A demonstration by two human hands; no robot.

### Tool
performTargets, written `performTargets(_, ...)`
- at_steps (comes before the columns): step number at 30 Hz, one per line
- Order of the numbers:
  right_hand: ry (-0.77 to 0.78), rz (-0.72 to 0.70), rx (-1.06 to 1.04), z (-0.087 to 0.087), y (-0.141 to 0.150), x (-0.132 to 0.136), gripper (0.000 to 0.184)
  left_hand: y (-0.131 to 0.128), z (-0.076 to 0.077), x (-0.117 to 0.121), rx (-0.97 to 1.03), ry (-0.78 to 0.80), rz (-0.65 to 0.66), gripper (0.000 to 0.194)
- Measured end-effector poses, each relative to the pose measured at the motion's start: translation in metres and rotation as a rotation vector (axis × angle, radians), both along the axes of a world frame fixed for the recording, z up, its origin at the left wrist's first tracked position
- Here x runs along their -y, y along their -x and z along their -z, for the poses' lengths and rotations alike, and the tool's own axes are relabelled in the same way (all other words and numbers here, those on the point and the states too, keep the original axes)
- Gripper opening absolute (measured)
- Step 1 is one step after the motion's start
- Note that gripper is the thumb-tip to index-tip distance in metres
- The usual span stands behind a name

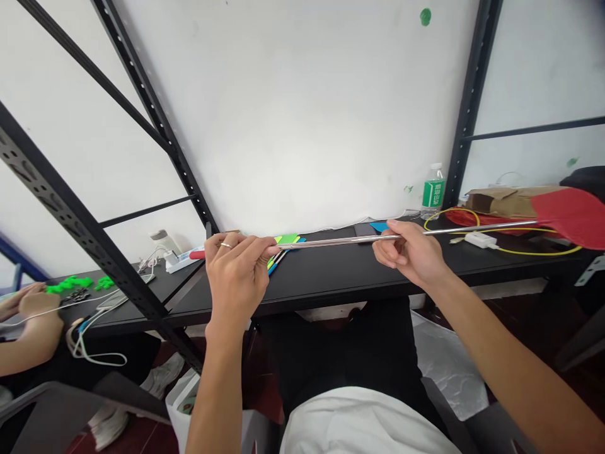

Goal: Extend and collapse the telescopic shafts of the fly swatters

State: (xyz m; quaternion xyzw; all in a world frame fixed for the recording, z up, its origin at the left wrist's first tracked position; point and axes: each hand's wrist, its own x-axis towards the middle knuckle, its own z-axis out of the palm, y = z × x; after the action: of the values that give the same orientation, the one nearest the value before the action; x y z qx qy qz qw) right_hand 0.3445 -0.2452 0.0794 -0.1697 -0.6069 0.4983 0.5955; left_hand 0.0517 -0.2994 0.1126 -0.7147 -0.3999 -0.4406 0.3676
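Shared indoor workroom, more workshop than home. Black slotted steel racking [57, 189] stands against a scuffed white wall [293, 113] and frames a long black desk [331, 284]. Along its back edge: power strip [177, 261], white charger [479, 239], yellow cable [534, 250], bottled water [433, 192], brown cardboard parcel [510, 202]. A co-worker's forearm [28, 334] rests at the far left (same desk, second seat).

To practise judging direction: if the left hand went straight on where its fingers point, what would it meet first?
Probably the right hand, along the metal rod the left hand holds; depth is unclear.
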Motion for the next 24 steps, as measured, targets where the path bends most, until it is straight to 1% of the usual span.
performTargets(2, 0.003, 0.007, -0.003, 0.0009, 0.0, -0.0004, 0.055, -0.0004, 0.0004, 0.0, 0.0, 0.023, -0.004, 0.023)
performTargets(7, 0.023, 0.013, -0.032, 0.0006, 0.0008, 0.0008, 0.053, -0.0035, 0.0008, 0.0006, 0.007, 0.071, 0.014, 0.02)
performTargets(13, 0.014, 0.004, 0.032, 0.0008, 0.0022, 0.0019, 0.054, -0.0026, 0.0015, -0.0012, 0.012, 0.033, 0.008, 0.018)
performTargets(19, -0.008, -0.002, 0.07, 0.0011, 0.0037, 0.0018, 0.054, 0.0047, 0.0022, -0.004, 0.007, 0.055, -0.018, 0.028)
performTargets(21, -0.003, -0.001, 0.059, 0.0003, 0.0036, 0.0012, 0.054, 0.0035, 0.0015, -0.0037, 0.001, 0.074, -0.005, 0.026)
performTargets(24, 0.005, 0.012, 0.015, -0.0009, 0.0025, 0.0003, 0.053, 0.0, 0.0004, -0.003, -0.009, 0.091, 0.017, 0.018)
